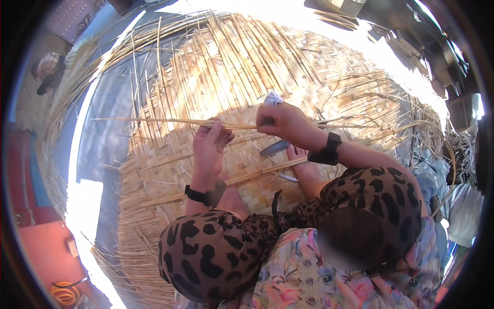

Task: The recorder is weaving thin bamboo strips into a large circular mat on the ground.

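A long thin bamboo strip runs nearly level across the middle, its thin tip far out to the left. My left hand pinches it between thumb and fingers. To the right, my right hand is closed on the same strip, knuckles up, with a white wrap on one finger. Several strands show between the two hands. Below my right hand a dark knife blade lies beside my bare foot; its handle cannot be made out.
Under everything spreads a woven bamboo mat. Many split strips lie across its far side, partly in bright sun. Bundled strips and scraps pile up at the right. At the far left another person shows. An orange coil sits lower left.
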Available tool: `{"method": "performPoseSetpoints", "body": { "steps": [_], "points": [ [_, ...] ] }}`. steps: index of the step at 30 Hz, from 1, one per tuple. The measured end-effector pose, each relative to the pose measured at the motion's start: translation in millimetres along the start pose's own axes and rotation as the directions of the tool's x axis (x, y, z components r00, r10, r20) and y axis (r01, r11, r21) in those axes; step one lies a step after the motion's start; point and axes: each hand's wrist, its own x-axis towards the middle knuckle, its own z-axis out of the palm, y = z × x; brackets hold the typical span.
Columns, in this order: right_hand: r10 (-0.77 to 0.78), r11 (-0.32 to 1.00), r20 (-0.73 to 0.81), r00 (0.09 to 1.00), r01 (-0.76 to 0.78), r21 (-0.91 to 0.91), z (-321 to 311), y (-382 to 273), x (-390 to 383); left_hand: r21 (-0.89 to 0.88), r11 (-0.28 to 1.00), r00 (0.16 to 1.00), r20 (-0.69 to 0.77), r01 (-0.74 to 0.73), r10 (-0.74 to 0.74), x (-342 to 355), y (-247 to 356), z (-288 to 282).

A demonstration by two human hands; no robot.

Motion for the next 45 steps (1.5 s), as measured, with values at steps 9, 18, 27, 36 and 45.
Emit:
{"method": "performPoseSetpoints", "body": {
  "steps": [9, 18, 27, 36, 45],
  "points": [
    [0.184, 0.894, 0.320, 0.929, -0.293, 0.339, 3, 8, 3, -0.119, 0.984, 0.984, 0.103, -0.131, 0.143, -10, 25, -7],
    [0.261, 0.796, 0.445, 0.856, -0.452, 0.403, 9, 18, 2, -0.273, 0.938, 0.969, -0.182, -0.212, 0.166, -5, 29, -28],
    [0.278, 0.800, 0.294, 0.915, -0.389, 0.456, 19, 17, 3, 0.037, 0.968, 0.967, -0.043, -0.249, 0.251, -15, 21, 4],
    [0.205, 0.977, 0.026, 0.978, -0.206, 0.056, 17, 24, -1, 0.185, 0.983, 0.983, -0.182, -0.005, 0.039, -12, 11, -15],
    [0.237, 0.971, 0.120, 0.964, -0.240, 0.013, 11, 15, 0, 0.431, 0.775, 0.785, -0.210, -0.462, 0.584, -11, 37, 5]
  ]
}}
